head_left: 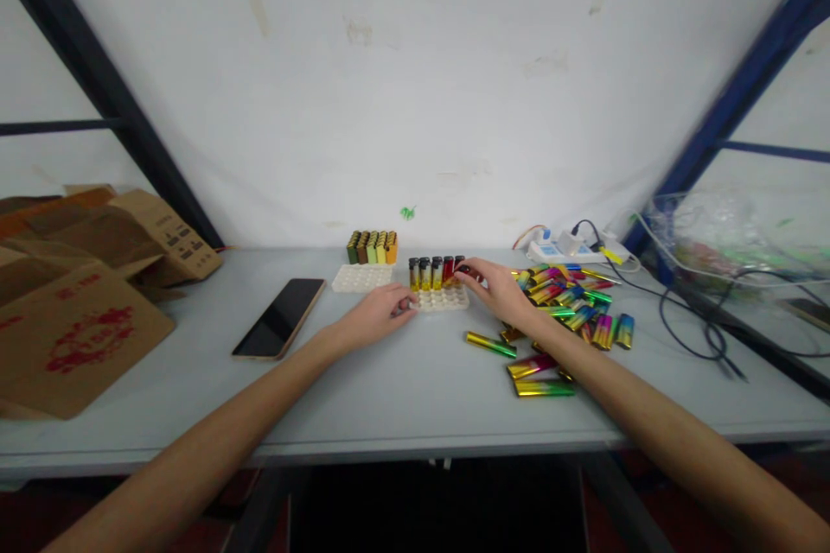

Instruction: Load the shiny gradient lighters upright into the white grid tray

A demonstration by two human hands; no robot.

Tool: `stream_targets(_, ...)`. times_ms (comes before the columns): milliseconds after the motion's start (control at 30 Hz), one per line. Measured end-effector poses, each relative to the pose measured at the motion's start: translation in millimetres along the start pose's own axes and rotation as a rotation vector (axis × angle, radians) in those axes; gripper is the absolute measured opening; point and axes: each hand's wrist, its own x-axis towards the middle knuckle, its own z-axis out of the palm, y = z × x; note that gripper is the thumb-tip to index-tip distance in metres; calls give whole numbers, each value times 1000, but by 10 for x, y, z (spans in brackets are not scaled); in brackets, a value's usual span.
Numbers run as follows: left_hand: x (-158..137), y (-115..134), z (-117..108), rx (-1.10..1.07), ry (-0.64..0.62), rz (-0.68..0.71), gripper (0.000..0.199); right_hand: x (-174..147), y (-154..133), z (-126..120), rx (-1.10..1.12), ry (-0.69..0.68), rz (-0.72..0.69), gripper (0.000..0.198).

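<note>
A white tray with rows of holes (442, 300) lies near the middle of the table. Several lighters (425, 274) with dark tops and gold or red bodies stand upright in its back part. My left hand (382, 314) is closed at the tray's left front corner, thumb and fingers curled against its edge. At the tray's right end, my right hand (498, 287) pinches a dark red lighter (462, 270) by the upper part; the fingers partly hide it. Shiny multicoloured metallic lighter sleeves (564, 298) are heaped beside and under my right forearm.
A second white tray (363, 278) lies behind my left hand. Behind it stands a block of green, brown and orange cylinders (372, 248). A phone (280, 318) and cardboard boxes (84, 328) are on the left; a power strip (567, 249) and black cables (710, 333) on the right.
</note>
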Motion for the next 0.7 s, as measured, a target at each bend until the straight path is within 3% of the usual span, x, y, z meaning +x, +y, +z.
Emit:
stream_targets(333,-6,-14,8,-7,6,14,18,218,105,36,-67,-180,-113,26)
stream_targets(567,-7,-8,21,-7,15,19,19,190,222,137,-113,-92,-44,35)
stream_targets(700,-4,-10,20,0,10,22,19,174,147,46,-130,-78,-54,35)
